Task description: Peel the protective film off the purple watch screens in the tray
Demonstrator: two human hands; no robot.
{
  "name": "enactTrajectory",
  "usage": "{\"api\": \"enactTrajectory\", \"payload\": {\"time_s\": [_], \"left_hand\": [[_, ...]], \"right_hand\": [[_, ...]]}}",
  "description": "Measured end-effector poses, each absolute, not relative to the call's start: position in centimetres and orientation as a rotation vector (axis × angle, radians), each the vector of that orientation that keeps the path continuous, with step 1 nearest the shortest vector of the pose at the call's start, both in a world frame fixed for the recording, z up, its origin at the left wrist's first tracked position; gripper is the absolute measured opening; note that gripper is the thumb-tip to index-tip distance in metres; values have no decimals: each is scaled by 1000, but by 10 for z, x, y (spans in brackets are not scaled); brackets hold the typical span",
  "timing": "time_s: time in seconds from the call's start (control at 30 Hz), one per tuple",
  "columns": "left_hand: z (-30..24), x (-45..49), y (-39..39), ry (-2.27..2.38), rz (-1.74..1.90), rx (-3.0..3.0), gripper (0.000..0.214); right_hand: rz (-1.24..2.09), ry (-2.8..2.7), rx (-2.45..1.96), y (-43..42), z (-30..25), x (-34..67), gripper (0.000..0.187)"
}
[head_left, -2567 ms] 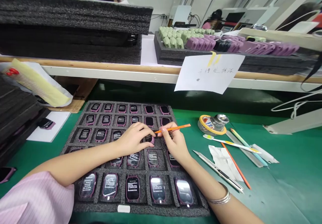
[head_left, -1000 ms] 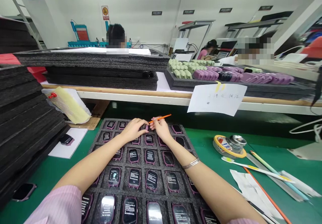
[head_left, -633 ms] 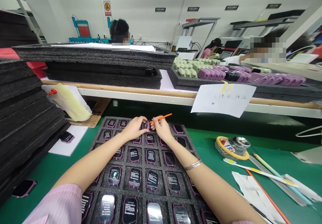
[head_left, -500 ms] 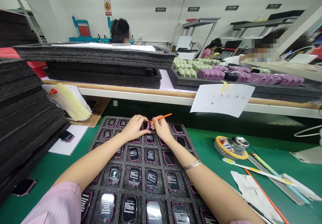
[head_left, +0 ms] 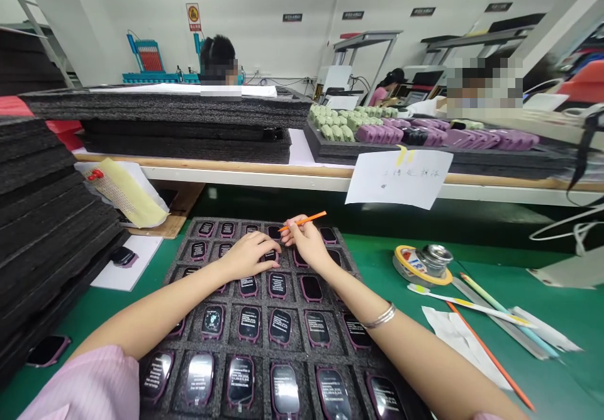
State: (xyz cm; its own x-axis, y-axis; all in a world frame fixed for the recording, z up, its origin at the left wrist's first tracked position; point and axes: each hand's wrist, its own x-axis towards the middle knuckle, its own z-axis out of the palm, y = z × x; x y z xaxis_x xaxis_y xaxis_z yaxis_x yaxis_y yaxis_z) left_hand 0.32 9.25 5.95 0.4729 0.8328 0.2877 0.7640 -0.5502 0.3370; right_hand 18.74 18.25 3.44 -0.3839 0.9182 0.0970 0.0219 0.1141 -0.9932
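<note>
1. Left hand (head_left: 248, 258): fingers curled and narrow, tips on a smartwatch (head_left: 270, 256) in the second row of the black foam tray (head_left: 185, 244). I cannot tell whether it grips the watch or only rests there.
2. Right hand (head_left: 306, 241): thumb and fingers narrow, pinching an orange stick (head_left: 306, 220) just above the tray's top rows. The stick's tip points toward the left hand, close beside it.
3. Tray: the watches sit one per compartment in rows, with the screens facing up. Most screens carry printed text. The near rows shine, and a pink-framed watch (head_left: 277, 285) sits just below my hands.
4. Right of the tray, on the green mat (head_left: 99, 313): a yellow tape roll (head_left: 409, 266) around a metal tin (head_left: 434, 259), a toothbrush (head_left: 453, 300), a steel ruler (head_left: 495, 310), a second orange stick (head_left: 491, 357) and white wipes (head_left: 460, 344).
5. Left of the tray: a tall stack of black foam sheets (head_left: 47, 219), and a watch (head_left: 123, 256) on a white sheet of paper (head_left: 136, 269).
6. Beyond the tray: a shelf edge (head_left: 245, 175) with a taped paper note (head_left: 399, 178) and a foam tray of green and purple parts (head_left: 472, 138).
7. A bangle (head_left: 379, 316) circles my right wrist. A pink striped sleeve (head_left: 80, 388) covers my left arm.
</note>
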Motion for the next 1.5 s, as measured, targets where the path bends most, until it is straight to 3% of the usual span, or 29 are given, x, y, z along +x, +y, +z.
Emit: {"api": "enactTrajectory", "payload": {"time_s": [0.23, 0.43, 0.87, 0.97, 1.07, 1.2, 1.5], "left_hand": [[56, 4, 91, 1377, 716, 2457, 25], [54, 3, 92, 1464, 778, 2313, 50], [52, 3, 94, 1447, 816, 2342, 46], [60, 8, 87, 1404, 813, 2415, 36], [70, 20, 72, 1239, 697, 2529, 24], [72, 29, 52, 1115, 551, 2598, 29], [65, 22, 40, 1347, 694, 2319, 26]], "right_hand": [[1473, -1537, -922, 163, 16, 193, 31], [1478, -1591, -905, 157, 17, 196, 29], [1442, -1611, -860, 154, 25, 196, 25], [1415, -1541, -835, 159, 43, 203, 25], [1359, -1439, -807, 161, 69, 217, 28], [1353, -1381, -791, 146, 89, 234, 38], [1539, -1476, -854, 96, 46, 225, 52]]}}
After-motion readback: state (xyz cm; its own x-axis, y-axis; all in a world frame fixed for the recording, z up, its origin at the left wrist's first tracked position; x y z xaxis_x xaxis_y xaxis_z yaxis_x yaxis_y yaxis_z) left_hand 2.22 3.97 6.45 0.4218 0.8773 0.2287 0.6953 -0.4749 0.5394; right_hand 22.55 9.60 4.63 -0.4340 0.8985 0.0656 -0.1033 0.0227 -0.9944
